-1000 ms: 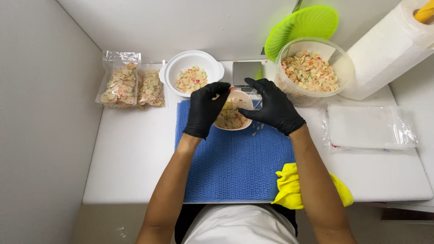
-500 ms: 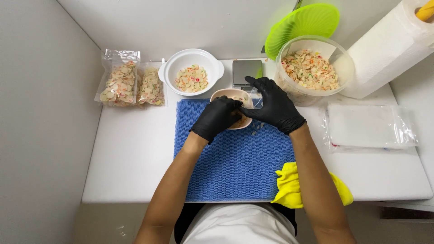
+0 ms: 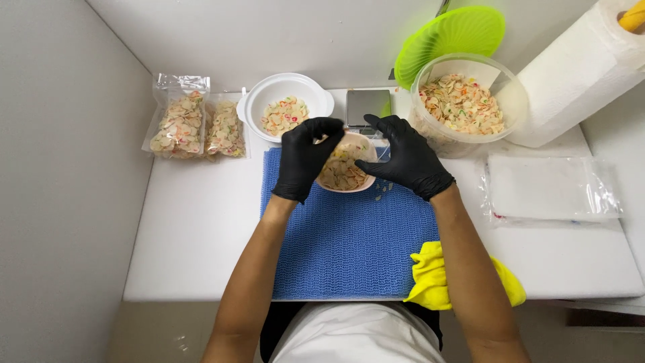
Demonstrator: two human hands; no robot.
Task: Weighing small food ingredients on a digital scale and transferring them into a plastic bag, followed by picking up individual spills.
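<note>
Head view looks down on my white table (image 3: 201,228), with the blue mesh mat (image 3: 349,242) spread across its middle. At the far right stands a paper towel roll (image 3: 578,74), and next to it the big clear tub (image 3: 463,104) of mixed shell pieces with its green lid (image 3: 450,37) behind. Empty clear bags (image 3: 551,188) lie to my right and two filled pouches (image 3: 195,124) sit at far left. A white bowl (image 3: 285,107) holds a small portion. Between my gloved hands sits the small pink bowl (image 3: 344,171), about half full, so I judge the portioning partly done. My left hand (image 3: 306,158) curls over its rim, fingertips pinched. My right hand (image 3: 406,158) rests beside it, fingers spread, gripping nothing. A few loose pieces (image 3: 384,191) lie on the mat.
</note>
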